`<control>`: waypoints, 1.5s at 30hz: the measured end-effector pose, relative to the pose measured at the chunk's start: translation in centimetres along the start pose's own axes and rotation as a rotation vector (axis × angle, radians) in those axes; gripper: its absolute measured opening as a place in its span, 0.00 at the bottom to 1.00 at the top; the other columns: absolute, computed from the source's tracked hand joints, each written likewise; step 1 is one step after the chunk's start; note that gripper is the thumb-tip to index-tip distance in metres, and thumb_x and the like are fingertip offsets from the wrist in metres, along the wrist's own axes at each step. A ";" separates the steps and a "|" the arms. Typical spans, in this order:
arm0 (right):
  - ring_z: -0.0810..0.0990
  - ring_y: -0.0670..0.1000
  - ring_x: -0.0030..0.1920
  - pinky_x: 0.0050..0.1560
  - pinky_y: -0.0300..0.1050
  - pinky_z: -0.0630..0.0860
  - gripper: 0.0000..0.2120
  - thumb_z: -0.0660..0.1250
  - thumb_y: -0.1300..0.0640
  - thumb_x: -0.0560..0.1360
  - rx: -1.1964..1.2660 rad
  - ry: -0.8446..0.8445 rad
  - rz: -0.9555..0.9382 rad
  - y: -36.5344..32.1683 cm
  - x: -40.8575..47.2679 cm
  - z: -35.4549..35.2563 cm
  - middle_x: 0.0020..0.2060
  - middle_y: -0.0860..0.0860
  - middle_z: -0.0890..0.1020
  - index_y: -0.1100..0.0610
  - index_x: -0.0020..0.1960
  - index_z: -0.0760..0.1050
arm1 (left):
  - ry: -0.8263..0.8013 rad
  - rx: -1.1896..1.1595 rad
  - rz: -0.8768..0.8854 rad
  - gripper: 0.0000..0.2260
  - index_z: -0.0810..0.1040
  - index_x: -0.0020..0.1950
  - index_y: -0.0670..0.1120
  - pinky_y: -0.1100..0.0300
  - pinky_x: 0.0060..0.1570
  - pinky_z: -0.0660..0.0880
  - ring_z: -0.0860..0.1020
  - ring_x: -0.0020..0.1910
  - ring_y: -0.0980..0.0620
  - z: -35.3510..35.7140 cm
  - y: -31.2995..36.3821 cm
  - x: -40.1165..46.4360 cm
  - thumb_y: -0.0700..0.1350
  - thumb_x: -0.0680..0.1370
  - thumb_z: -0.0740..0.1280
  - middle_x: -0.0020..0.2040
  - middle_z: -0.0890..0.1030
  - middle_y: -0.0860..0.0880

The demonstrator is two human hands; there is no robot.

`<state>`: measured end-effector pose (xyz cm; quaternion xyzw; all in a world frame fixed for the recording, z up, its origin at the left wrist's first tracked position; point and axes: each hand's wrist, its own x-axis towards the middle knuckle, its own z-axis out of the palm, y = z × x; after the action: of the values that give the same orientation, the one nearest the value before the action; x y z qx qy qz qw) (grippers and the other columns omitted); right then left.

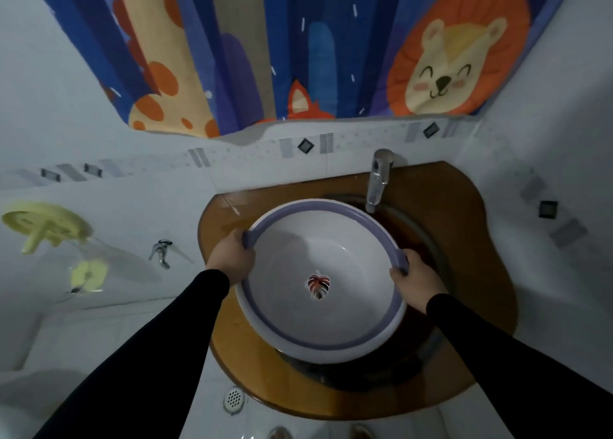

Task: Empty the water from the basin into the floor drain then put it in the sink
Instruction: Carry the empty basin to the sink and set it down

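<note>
A round white basin (331, 249) with a purple rim and a leaf print on its bottom is held over the dark sink bowl (428, 239), which is set in an amber glass counter (464, 206). No water shows inside the basin. My left hand (234, 256) grips the rim on the left, and my right hand (416, 281) grips the rim on the right. Whether the basin rests in the sink or hangs just above it, I cannot tell. The round white floor drain (234, 398) lies on the tiled floor below the counter's left front edge.
A chrome tap (378, 180) stands behind the basin, its spout just past the far rim. A colourful animal curtain (298, 47) hangs above. On the left wall are a yellow holder (46, 224) and a small metal valve (161, 251).
</note>
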<state>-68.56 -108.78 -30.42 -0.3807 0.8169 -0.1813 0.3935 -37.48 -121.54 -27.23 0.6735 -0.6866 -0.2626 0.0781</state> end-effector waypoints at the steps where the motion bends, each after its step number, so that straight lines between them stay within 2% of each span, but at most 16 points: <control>1: 0.76 0.54 0.46 0.46 0.47 0.73 0.22 0.56 0.49 0.78 -0.001 -0.002 0.012 0.3 0.1 0.0 0.54 0.53 0.78 0.48 0.71 0.58 | -0.013 0.001 0.012 0.05 0.72 0.53 0.46 0.52 0.41 0.71 0.76 0.42 0.45 0.2 0.3 0.2 0.44 0.79 0.60 0.44 0.77 0.46; 6: 0.75 0.54 0.45 0.47 0.47 0.72 0.21 0.56 0.49 0.79 0.001 0.023 0.041 1.6 1.2 -0.2 0.49 0.52 0.76 0.48 0.71 0.58 | -0.063 -0.002 0.024 0.04 0.70 0.51 0.47 0.55 0.40 0.70 0.72 0.35 0.54 2.3 0.8 1.1 0.46 0.81 0.58 0.38 0.73 0.51; 8: 0.75 0.55 0.47 0.48 0.48 0.72 0.22 0.55 0.50 0.79 -0.014 0.042 0.058 1.9 1.7 -0.5 0.53 0.54 0.77 0.48 0.72 0.57 | -0.083 -0.012 0.019 0.04 0.71 0.52 0.47 0.57 0.38 0.69 0.73 0.36 0.54 3.3 0.8 1.5 0.46 0.81 0.59 0.39 0.74 0.51; 12: 0.76 0.60 0.58 0.53 0.51 0.73 0.24 0.55 0.52 0.79 -0.081 0.078 0.087 2.3 3.3 -1.1 0.62 0.56 0.75 0.47 0.74 0.54 | -0.154 -0.045 0.017 0.04 0.70 0.53 0.48 0.60 0.32 0.67 0.73 0.37 0.53 5.0 0.9 2.2 0.42 0.79 0.60 0.41 0.75 0.51; 17: 0.75 0.61 0.61 0.55 0.51 0.73 0.25 0.55 0.53 0.79 -0.165 0.121 0.093 3.1 5.4 -1.3 0.64 0.55 0.74 0.46 0.74 0.53 | -0.209 -0.028 0.020 0.05 0.66 0.49 0.48 0.59 0.28 0.64 0.71 0.33 0.51 7.1 1.0 2.9 0.40 0.78 0.61 0.38 0.71 0.49; 23: 0.77 0.62 0.57 0.50 0.50 0.75 0.24 0.55 0.55 0.80 -0.359 0.164 0.076 3.3 7.2 -0.9 0.61 0.57 0.76 0.47 0.74 0.53 | -0.269 0.090 -0.030 0.08 0.63 0.44 0.47 0.56 0.31 0.64 0.68 0.31 0.47 9.7 0.8 2.7 0.40 0.81 0.59 0.35 0.68 0.47; 25: 0.78 0.61 0.54 0.47 0.48 0.75 0.24 0.55 0.56 0.79 -0.392 0.167 0.055 3.5 7.3 -0.6 0.59 0.57 0.76 0.48 0.73 0.53 | -0.267 0.118 -0.031 0.06 0.64 0.46 0.47 0.56 0.33 0.65 0.73 0.37 0.45 10.0 0.6 2.5 0.39 0.80 0.59 0.34 0.67 0.47; 27: 0.78 0.60 0.50 0.44 0.47 0.73 0.23 0.56 0.56 0.79 -0.395 0.177 0.043 3.9 7.4 -0.4 0.56 0.58 0.77 0.50 0.72 0.55 | -0.267 0.150 -0.033 0.02 0.68 0.50 0.44 0.57 0.31 0.65 0.74 0.39 0.46 10.3 0.5 2.7 0.39 0.80 0.60 0.34 0.68 0.47; 30: 0.77 0.57 0.44 0.41 0.46 0.72 0.19 0.56 0.55 0.79 -0.416 0.203 0.032 4.2 7.4 -0.1 0.51 0.58 0.78 0.56 0.68 0.61 | -0.286 0.208 -0.034 0.06 0.70 0.57 0.41 0.57 0.31 0.66 0.75 0.41 0.48 10.3 0.7 3.0 0.38 0.81 0.59 0.38 0.72 0.43; 33: 0.79 0.59 0.47 0.42 0.47 0.74 0.17 0.54 0.53 0.80 -0.484 0.246 0.023 4.0 7.7 0.0 0.51 0.58 0.79 0.59 0.66 0.64 | -0.310 0.255 -0.032 0.08 0.69 0.59 0.41 0.53 0.36 0.71 0.75 0.45 0.46 10.2 1.0 3.2 0.38 0.80 0.60 0.47 0.77 0.39; 35: 0.80 0.59 0.46 0.43 0.48 0.76 0.16 0.53 0.52 0.80 -0.524 0.252 0.031 4.0 7.8 0.1 0.50 0.58 0.80 0.59 0.65 0.64 | -0.312 0.286 -0.026 0.09 0.69 0.60 0.41 0.51 0.39 0.73 0.75 0.45 0.46 10.4 1.0 3.4 0.38 0.80 0.59 0.46 0.76 0.39; 38: 0.78 0.57 0.39 0.37 0.45 0.74 0.17 0.54 0.53 0.79 -0.527 0.237 0.057 4.4 7.7 0.1 0.45 0.57 0.80 0.57 0.66 0.64 | -0.301 0.332 -0.012 0.10 0.69 0.60 0.42 0.55 0.33 0.69 0.75 0.41 0.45 10.8 0.8 4.0 0.37 0.80 0.60 0.37 0.71 0.45; 41: 0.72 0.52 0.29 0.30 0.43 0.70 0.17 0.56 0.54 0.78 -0.545 0.217 0.081 4.8 7.5 0.3 0.32 0.52 0.74 0.58 0.65 0.64 | -0.286 0.349 0.008 0.10 0.69 0.60 0.44 0.58 0.27 0.65 0.71 0.31 0.48 10.9 0.6 4.6 0.38 0.80 0.59 0.37 0.71 0.47; 43: 0.72 0.53 0.29 0.30 0.43 0.71 0.17 0.56 0.54 0.78 -0.548 0.195 0.090 5.0 7.4 0.3 0.29 0.51 0.71 0.60 0.64 0.64 | -0.260 0.342 0.015 0.10 0.69 0.62 0.45 0.59 0.27 0.64 0.70 0.30 0.50 11.1 0.4 4.8 0.40 0.81 0.58 0.36 0.72 0.48; 45: 0.74 0.55 0.31 0.32 0.45 0.72 0.17 0.55 0.55 0.78 -0.557 0.196 0.076 5.0 7.4 0.3 0.32 0.52 0.73 0.60 0.65 0.64 | -0.230 0.321 0.011 0.13 0.67 0.66 0.45 0.58 0.27 0.65 0.70 0.29 0.50 11.3 0.2 4.5 0.41 0.82 0.57 0.36 0.72 0.48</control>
<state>-73.63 -111.21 -37.28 -0.4239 0.8830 0.0288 0.1997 -43.26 -122.98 -37.88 0.6389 -0.7279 -0.2244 -0.1079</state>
